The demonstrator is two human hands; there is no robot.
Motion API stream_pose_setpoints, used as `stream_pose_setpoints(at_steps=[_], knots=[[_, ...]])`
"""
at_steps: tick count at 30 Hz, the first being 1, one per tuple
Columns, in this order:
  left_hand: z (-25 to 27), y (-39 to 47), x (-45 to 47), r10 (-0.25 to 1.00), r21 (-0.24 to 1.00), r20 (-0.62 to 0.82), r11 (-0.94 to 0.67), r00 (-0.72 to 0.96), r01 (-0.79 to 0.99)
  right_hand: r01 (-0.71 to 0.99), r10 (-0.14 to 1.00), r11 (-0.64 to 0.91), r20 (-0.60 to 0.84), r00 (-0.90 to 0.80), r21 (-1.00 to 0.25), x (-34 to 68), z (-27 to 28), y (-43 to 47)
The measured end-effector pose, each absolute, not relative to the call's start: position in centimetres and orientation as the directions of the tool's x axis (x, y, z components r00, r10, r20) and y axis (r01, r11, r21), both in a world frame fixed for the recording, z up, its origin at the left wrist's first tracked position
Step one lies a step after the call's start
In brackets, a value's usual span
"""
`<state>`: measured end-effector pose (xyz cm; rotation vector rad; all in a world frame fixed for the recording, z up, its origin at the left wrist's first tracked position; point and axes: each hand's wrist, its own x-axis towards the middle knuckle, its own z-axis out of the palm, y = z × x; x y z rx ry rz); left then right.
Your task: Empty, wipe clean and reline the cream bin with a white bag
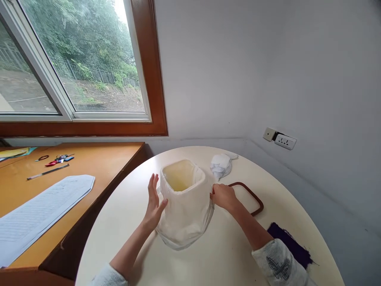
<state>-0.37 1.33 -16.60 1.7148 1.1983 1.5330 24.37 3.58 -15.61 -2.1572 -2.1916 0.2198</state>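
Observation:
A cream-coloured trash bin (178, 180) stands upright on the round table, its mouth facing up. A thin white plastic bag (186, 218) lines it, folded over the rim and hanging loosely down the outside. My left hand (154, 206) is open, fingers spread, against the bin's left side. On the right side, my right hand (223, 196) is closed with the fingertips pinching the edge of the bag. Just beyond that hand lies a brown rounded-square ring (253, 194), flat on the table and partly hidden by my wrist.
Crumpled white plastic (220, 165) sits behind the bin. A dark purple cloth (290, 243) with frayed edges lies near my right sleeve. On the wooden desk (119, 153) at left are papers (50, 206), a pen (47, 172) and keys (61, 159). Walls border the round table (119, 222).

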Motion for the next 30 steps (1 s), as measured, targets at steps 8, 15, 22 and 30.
stream_pose_setpoints(at_steps=[8,15,22,30], knots=[[-18.5,4.8,-5.3,0.906,0.55,0.347,0.012,-0.242,0.835,0.977,0.999,0.035,-0.019,-0.04,-0.211,24.7,-16.5,4.0],[-18.7,4.7,-6.5,0.97,0.349,0.172,0.1,-0.169,0.932,0.89,0.993,0.05,0.119,0.005,-0.452,25.7,-14.8,4.3],[-16.2,5.4,-7.0,0.955,0.634,0.181,0.07,-0.236,0.77,0.637,0.978,0.13,0.203,0.041,-0.76,26.9,-13.5,5.2],[-11.3,5.6,-7.3,0.882,0.844,0.337,-0.128,-0.33,0.521,0.188,0.969,0.224,0.24,0.065,-0.956,27.6,-10.3,4.7]])
